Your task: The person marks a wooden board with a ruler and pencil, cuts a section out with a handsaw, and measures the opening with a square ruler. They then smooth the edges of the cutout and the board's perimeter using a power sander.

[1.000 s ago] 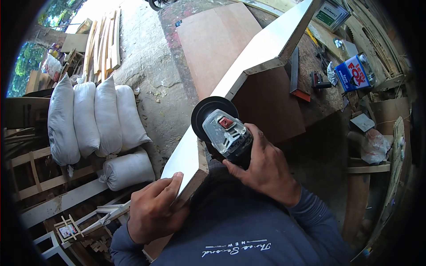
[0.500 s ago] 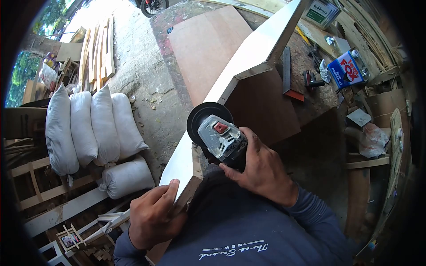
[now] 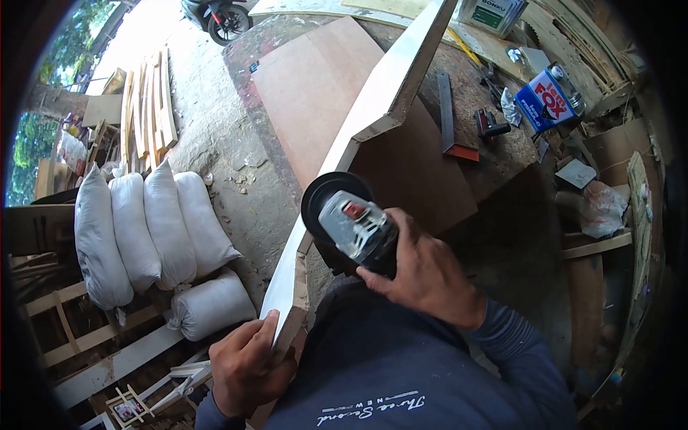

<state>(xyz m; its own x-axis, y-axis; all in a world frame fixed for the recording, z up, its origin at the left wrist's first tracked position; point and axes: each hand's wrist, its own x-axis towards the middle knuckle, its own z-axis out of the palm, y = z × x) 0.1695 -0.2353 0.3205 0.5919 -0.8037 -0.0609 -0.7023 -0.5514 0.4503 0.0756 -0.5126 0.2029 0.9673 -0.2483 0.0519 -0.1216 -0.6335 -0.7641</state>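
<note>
A long white-faced board (image 3: 380, 89) with a stepped wooden edge runs diagonally from the top right down to the person's lap. My left hand (image 3: 252, 367) grips its lower end, with fingers on the white face. My right hand (image 3: 433, 276) is wrapped round the body of a power tool (image 3: 358, 228) with a black round disc (image 3: 322, 197). The disc overlaps the middle of the board; whether it touches the edge is hidden under the tool.
A brown plywood sheet (image 3: 315, 79) lies beyond the board. White sacks (image 3: 132, 229) stand at the left near wooden strips (image 3: 147, 107). A metal square (image 3: 447, 115), a blue can (image 3: 546, 102) and a black tool (image 3: 491, 125) rest at the right.
The board has shifted left and tilted slightly, its lower end moving down with my left hand. The power tool stays near the same place in view. The surroundings have shifted with the camera.
</note>
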